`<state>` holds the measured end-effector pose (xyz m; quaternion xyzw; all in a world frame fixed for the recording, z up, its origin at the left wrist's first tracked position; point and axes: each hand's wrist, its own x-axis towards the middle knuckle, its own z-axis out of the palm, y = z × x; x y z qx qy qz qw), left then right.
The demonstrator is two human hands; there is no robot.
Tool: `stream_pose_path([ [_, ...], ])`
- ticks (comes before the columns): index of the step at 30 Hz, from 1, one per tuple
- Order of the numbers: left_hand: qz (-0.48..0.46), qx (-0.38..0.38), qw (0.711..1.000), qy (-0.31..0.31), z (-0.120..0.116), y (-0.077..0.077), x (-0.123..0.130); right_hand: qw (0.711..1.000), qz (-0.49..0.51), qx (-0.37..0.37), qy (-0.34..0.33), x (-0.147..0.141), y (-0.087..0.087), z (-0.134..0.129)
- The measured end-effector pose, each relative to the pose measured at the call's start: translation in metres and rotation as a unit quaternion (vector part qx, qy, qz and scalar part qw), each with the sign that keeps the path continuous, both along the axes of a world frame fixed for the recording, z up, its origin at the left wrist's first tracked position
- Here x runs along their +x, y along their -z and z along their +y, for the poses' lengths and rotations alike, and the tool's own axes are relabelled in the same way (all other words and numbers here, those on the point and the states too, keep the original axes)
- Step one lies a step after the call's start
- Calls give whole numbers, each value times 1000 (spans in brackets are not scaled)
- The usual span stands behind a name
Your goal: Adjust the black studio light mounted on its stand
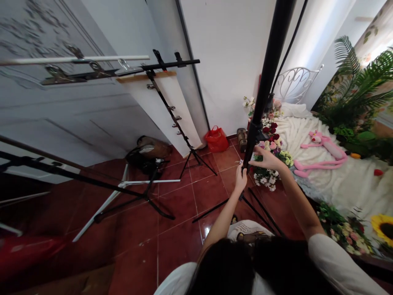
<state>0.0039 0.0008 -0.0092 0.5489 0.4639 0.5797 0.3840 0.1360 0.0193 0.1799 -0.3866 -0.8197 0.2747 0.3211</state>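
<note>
Black pole (pixel 264 78) stands at the person's (pixel 334 256) 12 o'clock, left hand (pixel 241 179) wrapped round it, right hand (pixel 266 158) arched against it, grip unclear; a loosened collar (pixel 253 130) could drop its upper section.

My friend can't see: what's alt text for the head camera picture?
A person's left hand grips a black pole, the right hand beside it, above red floor tiles. At right, a pink plush toy lies on a cream blanket.

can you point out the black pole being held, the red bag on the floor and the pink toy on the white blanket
Black pole (pixel 265 82): head view, on its shaft
Red bag (pixel 217 141): head view, on its front
Pink toy (pixel 333 149): head view, on its body
</note>
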Motion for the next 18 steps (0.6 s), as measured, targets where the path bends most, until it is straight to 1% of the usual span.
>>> stream_pose_path([
  [2, -3, 3, 1000, 4, 0, -1, -1, 999, -42, -22, 16, 14, 37, -2],
  [4, -3, 5, 1000, 4, 0, -1, -1, 997, -57, -40, 26, 22, 67, -3],
  [5, -2, 7, 1000, 3, 0, -1, -1, 997, -56, -45, 30, 25, 79, -3],
  [7, 3, 10, 1000, 4, 1, 1, -1, 997, -44, -52, 38, 26, 96, -2],
  [11, 8, 11, 1000, 0, 2, 3, 0, 996, 14, -72, 56, 23, 119, 1],
  [14, 8, 2, 1000, -2, 2, 1, 0, 990, 88, -91, 64, 18, 131, 1],
  [16, 8, -2, 1000, -1, 1, -1, 0, 978, 150, -117, 83, 14, 137, 0],
  [18, 11, -4, 1000, 1, 0, -3, 0, 961, 200, -148, 123, 8, 139, 1],
])
